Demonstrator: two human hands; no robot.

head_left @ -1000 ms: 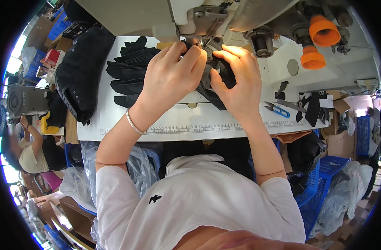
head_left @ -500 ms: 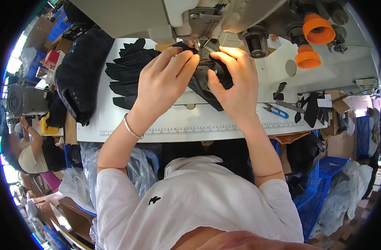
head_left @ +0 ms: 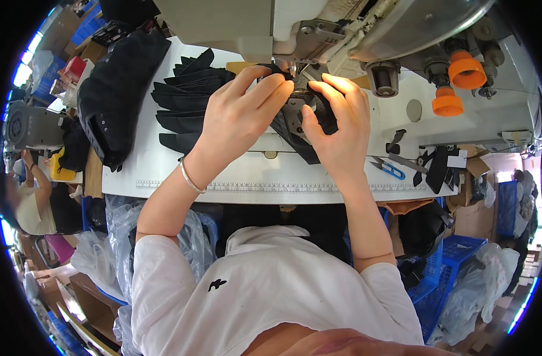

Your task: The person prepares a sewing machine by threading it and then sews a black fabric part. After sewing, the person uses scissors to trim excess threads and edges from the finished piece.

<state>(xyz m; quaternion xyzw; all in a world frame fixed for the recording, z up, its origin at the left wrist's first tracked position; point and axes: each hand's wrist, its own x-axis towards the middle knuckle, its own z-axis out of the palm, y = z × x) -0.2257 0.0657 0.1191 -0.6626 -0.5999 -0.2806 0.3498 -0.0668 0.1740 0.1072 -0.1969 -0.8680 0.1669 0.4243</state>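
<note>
A black fabric piece (head_left: 302, 146) lies under the sewing machine's needle head (head_left: 314, 40), its lower end hanging toward me over the machine bed. My left hand (head_left: 238, 115), with a bangle at the wrist, has its fingers bent together and pressed on the fabric left of the needle. On the other side, my right hand (head_left: 344, 127) curves thumb and fingers round a raised black edge of the same piece. The fingertips of both hands sit close to the lit needle area. Exactly where the needle meets the fabric is hidden.
Stacked black fabric pieces (head_left: 185, 121) lie left of my hands, beside a large black bundle (head_left: 119, 98). A ruler strip (head_left: 271, 187) runs along the table's front edge. Blue thread snips (head_left: 390, 170) and black scraps lie at right. Orange thread holders (head_left: 466, 70) hang above. Another person sits far left.
The whole view has shifted slightly, so the machine appears farther right. Both hands keep nearly the same grip and place at the needle; the fabric shows little visible movement.
</note>
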